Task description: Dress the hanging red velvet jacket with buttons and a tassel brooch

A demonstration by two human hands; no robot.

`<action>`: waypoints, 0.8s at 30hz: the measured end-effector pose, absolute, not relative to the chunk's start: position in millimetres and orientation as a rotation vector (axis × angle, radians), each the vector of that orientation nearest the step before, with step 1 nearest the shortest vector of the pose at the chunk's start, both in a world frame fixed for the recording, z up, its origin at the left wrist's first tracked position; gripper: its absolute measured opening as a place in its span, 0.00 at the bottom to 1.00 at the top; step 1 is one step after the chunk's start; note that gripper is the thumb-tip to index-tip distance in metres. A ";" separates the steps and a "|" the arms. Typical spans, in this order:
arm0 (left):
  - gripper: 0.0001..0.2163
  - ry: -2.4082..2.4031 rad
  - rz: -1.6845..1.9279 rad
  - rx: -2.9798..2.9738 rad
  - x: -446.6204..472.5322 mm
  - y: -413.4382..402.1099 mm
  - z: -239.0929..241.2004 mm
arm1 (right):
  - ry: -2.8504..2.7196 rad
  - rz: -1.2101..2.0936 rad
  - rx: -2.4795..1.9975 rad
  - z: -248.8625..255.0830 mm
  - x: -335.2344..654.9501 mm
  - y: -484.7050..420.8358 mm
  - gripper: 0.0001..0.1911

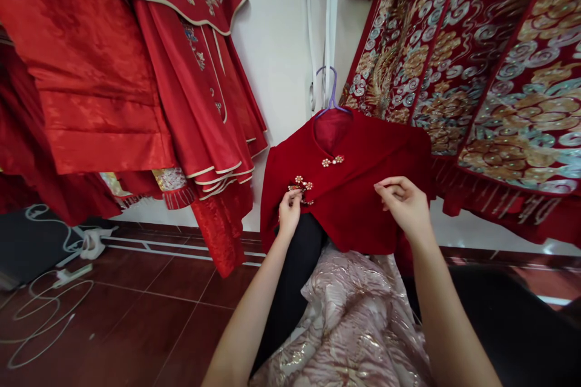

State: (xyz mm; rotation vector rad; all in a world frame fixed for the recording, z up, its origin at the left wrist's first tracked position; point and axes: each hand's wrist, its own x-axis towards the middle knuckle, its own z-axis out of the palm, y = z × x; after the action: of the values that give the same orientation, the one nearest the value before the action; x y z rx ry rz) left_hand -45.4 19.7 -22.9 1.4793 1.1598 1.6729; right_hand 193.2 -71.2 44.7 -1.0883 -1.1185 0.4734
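A short dark red velvet jacket (354, 187) hangs on a purple hanger (333, 92) in front of me. It has pearl and gold clasps; one clasp (333, 161) sits near the collar. My left hand (289, 213) pinches a lower clasp (302, 185) at the jacket's left edge. My right hand (406, 205) grips the velvet on the jacket's right side, fingers curled into the fabric.
Red satin garments (136, 72) hang at the left, embroidered red and gold robes (476, 60) at the right. Pink brocade fabric (358, 326) lies below the jacket beside black cloth (299, 278). White cables (49, 296) trail on the dark red tiled floor (149, 326).
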 end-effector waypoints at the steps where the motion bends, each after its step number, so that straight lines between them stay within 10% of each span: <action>1: 0.11 1.093 1.641 1.410 -45.5 22.1 -17.0 | -1.115 0.469 -1.086 45.3 194.4 -71.8 0.17; 24: 0.08 0.661 1.590 0.807 -22.2 25.3 -2.1 | -1.115 0.516 -1.082 45.9 200.1 -73.5 0.17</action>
State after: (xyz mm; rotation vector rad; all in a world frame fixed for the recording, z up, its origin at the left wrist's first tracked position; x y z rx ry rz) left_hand -22.2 25.3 -2.1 0.8071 0.6608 1.5896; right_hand 200.1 -73.5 45.9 -1.0824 -1.1153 0.5157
